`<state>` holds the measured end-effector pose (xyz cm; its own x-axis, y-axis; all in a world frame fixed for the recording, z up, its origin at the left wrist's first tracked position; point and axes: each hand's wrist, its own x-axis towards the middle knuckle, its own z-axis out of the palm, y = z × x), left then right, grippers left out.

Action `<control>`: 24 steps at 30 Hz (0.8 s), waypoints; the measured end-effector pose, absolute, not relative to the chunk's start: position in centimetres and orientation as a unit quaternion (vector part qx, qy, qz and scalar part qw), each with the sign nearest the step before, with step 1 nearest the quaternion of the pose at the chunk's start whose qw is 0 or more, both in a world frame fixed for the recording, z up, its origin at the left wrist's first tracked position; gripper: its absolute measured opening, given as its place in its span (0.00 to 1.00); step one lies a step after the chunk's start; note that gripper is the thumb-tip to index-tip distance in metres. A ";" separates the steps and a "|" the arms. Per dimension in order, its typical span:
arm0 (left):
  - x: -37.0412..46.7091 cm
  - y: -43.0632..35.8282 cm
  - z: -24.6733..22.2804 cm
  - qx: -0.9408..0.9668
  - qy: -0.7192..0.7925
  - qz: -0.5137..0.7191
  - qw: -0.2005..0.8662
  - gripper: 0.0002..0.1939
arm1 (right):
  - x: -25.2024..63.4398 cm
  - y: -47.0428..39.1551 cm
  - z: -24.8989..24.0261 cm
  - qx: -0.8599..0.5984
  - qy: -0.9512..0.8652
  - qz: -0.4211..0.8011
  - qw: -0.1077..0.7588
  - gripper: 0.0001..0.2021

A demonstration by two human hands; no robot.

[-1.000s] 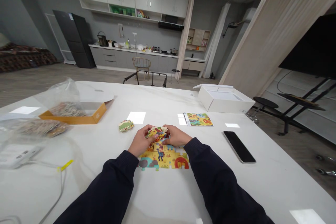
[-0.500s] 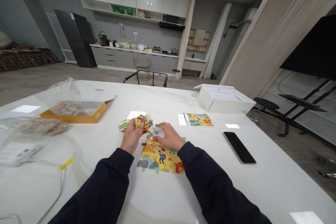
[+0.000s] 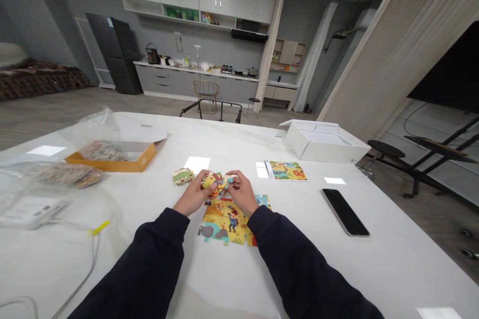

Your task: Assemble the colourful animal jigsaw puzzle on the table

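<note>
A small stack of colourful jigsaw puzzle pieces (image 3: 211,182) is held in my left hand (image 3: 192,195), thumb on top. My right hand (image 3: 241,193) pinches at the right side of that stack, its fingertips on a puzzle piece (image 3: 226,183) that is partly hidden. Below both hands lies a partly joined jigsaw puzzle (image 3: 220,219) with a leopard, a figure in blue and a grey hippo. My right wrist and sleeve cover part of its right side. Some loose green and cream pieces (image 3: 182,176) rest on the table just left of my left hand.
A picture card (image 3: 288,170) and a black phone (image 3: 345,212) lie to the right, with a white box (image 3: 327,144) behind. On the left are a yellow box tray (image 3: 129,163), a plastic bag of pieces (image 3: 69,175), a white power strip (image 3: 32,212) and its cable.
My right hand has moved up from over the joined puzzle to the stack in my left hand. Its fingers have closed on a piece there. The view has shifted slightly.
</note>
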<state>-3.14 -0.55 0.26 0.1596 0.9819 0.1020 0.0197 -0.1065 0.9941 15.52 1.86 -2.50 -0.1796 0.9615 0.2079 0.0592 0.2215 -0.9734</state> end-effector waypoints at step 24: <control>-1.0 -1.5 -0.3 0.773 0.444 0.433 0.134 0.28 | 16.6 2.4 0.6 -0.441 -0.591 0.504 0.450 0.19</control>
<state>-1.03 -1.50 -0.27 0.2315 0.8018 0.5509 0.5705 -0.5706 0.5908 16.63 2.39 0.55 -0.2061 0.9746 0.0874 0.0669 0.1031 -0.9924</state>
